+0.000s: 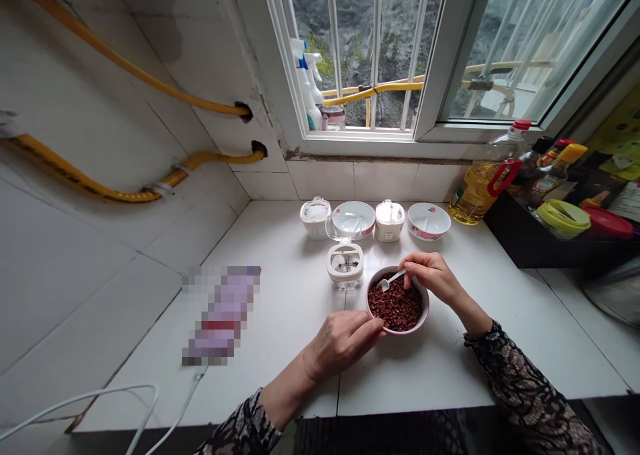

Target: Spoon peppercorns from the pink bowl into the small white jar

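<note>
A bowl [425, 311] full of dark red Sichuan peppercorns [400, 308] stands on the white tiled counter. My left hand [347, 338] grips its near-left rim, fingers closed against the edge. Between the fingertips of my right hand [430, 271] is a small white spoon [391, 280], its scoop over the peppercorns at the bowl's far-left side. Just left of the bowl stands a clear spice jar [345, 268] with a cream rim; its lid is raised and a few dark bits show inside.
Behind are two lidded white spice jars [316, 216] [389, 220] and two flowered bowls [353, 219] [429, 221]. An oil bottle [473, 188] and a black rack [525, 235] of condiments stand at right. A pixelated purple object [225, 315] with a white cable [187, 401] lies left.
</note>
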The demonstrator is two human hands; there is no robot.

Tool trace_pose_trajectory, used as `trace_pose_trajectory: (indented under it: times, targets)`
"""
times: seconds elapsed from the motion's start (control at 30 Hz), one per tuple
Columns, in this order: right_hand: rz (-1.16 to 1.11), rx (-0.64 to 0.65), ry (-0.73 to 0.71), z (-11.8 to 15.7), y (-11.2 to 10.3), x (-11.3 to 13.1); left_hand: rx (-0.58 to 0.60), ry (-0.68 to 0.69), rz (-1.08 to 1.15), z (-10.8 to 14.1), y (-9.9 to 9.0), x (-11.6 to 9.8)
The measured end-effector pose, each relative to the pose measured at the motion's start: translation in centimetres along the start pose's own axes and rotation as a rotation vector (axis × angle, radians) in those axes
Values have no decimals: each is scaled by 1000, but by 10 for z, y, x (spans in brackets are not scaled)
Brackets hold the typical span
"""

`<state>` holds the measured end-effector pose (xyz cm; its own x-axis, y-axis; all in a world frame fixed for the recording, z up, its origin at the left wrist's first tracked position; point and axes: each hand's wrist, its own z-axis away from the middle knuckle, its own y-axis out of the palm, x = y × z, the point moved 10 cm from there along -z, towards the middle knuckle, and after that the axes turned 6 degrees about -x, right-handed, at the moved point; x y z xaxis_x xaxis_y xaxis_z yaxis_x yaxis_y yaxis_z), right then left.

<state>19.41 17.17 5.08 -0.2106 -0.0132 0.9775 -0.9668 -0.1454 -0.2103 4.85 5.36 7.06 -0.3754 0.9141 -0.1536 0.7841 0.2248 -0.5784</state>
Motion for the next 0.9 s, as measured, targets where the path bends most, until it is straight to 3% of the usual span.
trace_pose_trajectory:
  times: [0.43,0.6,0.77,0.9]
  targets:
    - [-154,-89,109,-2,-13,-6,7,15,-10,1,1,-1]
    - [-252,-150,57,-6,-13,3,2,10,-11,2,2,0]
    - [-165,-196,-178,-2,5,35,-7,16,-16,4,3,0]
    - [158,-151,-522,12,32,65,-4,16,-26,3,3,1]
